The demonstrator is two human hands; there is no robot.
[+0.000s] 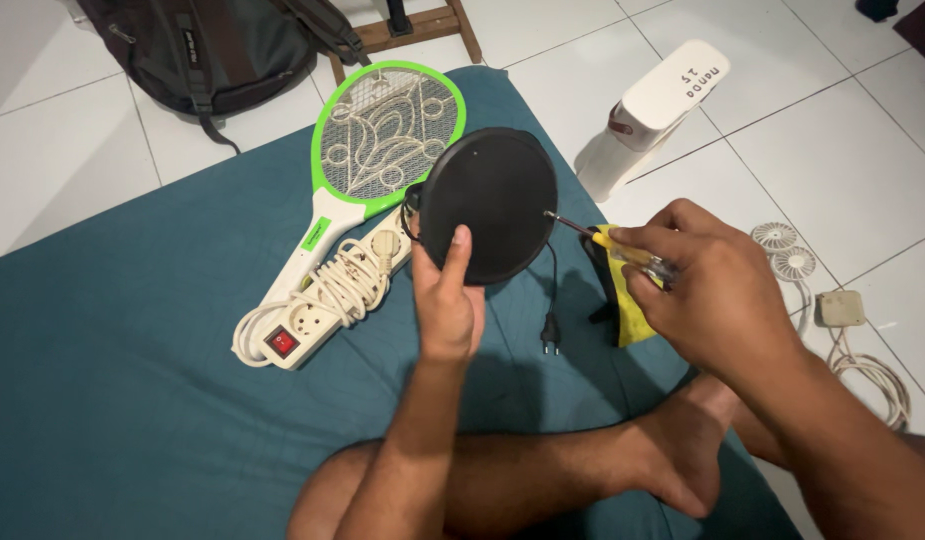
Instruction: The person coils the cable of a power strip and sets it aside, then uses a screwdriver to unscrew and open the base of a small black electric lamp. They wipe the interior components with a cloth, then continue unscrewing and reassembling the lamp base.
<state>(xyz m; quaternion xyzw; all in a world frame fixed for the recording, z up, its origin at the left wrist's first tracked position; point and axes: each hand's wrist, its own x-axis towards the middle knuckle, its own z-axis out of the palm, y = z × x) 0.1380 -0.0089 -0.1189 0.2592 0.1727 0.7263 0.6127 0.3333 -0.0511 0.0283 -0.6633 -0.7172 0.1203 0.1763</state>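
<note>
My left hand [448, 300] holds a round black disc-shaped device [490, 205] upright, thumb pressed on its face. A black cord with a plug [549, 335] hangs from the device. My right hand [707, 285] grips a screwdriver [610, 245] with a yellow handle. Its metal tip touches the right edge of the black device. Both hands are above a teal mattress [132, 360].
A green and white electric swatter racket [377, 140] and a white power strip [322, 305] with coiled cord lie on the mattress. A yellow and black object [622, 310] lies under my right hand. A backpack [207, 50], a white box [657, 105] and small fans [787, 255] sit on the tiled floor.
</note>
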